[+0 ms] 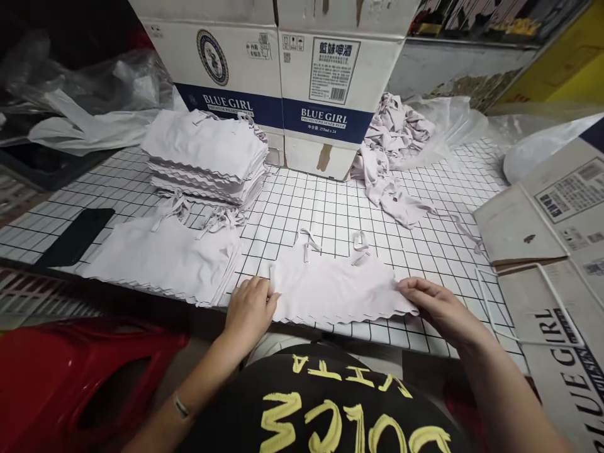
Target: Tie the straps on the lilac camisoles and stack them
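Note:
A pale pink camisole top (pixel 337 286) with thin straps and a wavy hem lies flat at the table's front edge. My left hand (pixel 251 305) is closed on its left side edge, thumb on top. At the opposite edge, my right hand (pixel 431 305) pinches the fabric between thumb and fingers. Left of my left hand rests a low pile of similar tops (pixel 165 261), straps toward the back. Behind that pile rises a taller stack of the same garments (pixel 202 148).
White cartons (pixel 325 69) stand at the back, with a crumpled heap of pink fabric (pixel 394 138) beside them. A dark phone (pixel 78 236) lies at the left edge. Another carton (pixel 542 214) bounds the right side. A red plastic stool (pixel 61 371) is at lower left.

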`<action>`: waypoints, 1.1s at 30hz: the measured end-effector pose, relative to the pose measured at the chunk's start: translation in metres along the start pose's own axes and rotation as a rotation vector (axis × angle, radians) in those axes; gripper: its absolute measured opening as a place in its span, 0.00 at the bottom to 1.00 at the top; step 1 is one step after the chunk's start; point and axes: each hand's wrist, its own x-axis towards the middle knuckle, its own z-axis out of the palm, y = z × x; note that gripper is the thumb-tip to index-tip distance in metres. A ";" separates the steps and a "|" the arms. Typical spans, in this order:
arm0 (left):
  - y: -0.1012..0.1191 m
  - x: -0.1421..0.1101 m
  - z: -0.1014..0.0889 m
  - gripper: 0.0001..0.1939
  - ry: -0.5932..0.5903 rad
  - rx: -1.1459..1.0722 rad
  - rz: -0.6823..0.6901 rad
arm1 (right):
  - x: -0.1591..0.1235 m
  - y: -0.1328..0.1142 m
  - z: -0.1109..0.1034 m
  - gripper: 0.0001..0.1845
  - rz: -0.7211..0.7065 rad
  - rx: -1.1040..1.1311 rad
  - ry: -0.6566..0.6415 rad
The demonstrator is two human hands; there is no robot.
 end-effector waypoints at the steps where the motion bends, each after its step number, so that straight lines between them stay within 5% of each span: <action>1: 0.000 -0.002 0.003 0.08 0.008 -0.078 -0.020 | -0.001 0.005 0.000 0.19 0.036 -0.015 0.003; 4: -0.005 -0.001 -0.008 0.09 -0.035 -0.605 -0.182 | -0.004 0.010 0.000 0.17 0.102 0.043 -0.010; 8: -0.032 0.023 -0.073 0.15 -0.176 -1.339 -0.333 | 0.019 -0.033 0.016 0.18 0.115 0.276 0.024; 11: -0.062 0.058 -0.151 0.12 -0.178 -1.350 -0.238 | 0.045 -0.101 0.062 0.16 0.069 0.377 -0.060; 13: -0.082 0.083 -0.206 0.06 -0.124 -1.250 -0.193 | 0.055 -0.151 0.107 0.09 -0.003 0.421 -0.120; 15: -0.103 0.103 -0.256 0.11 -0.023 -1.135 -0.183 | 0.058 -0.192 0.154 0.05 -0.100 0.447 -0.152; 18: -0.142 0.116 -0.303 0.19 0.082 -0.974 -0.232 | 0.056 -0.212 0.218 0.06 -0.229 0.441 -0.300; 21: -0.192 0.111 -0.302 0.21 0.083 -0.871 -0.386 | 0.057 -0.178 0.267 0.07 -0.184 0.362 -0.500; 27: -0.281 0.075 -0.214 0.21 -0.010 -0.760 -0.762 | 0.050 -0.066 0.324 0.07 0.245 0.181 -0.701; 30: -0.297 0.057 -0.193 0.20 -0.011 -0.705 -0.743 | 0.043 -0.045 0.333 0.08 0.319 0.139 -0.718; 33: -0.284 0.052 -0.196 0.16 -0.017 -0.484 -0.690 | 0.038 -0.041 0.335 0.09 0.277 0.123 -0.723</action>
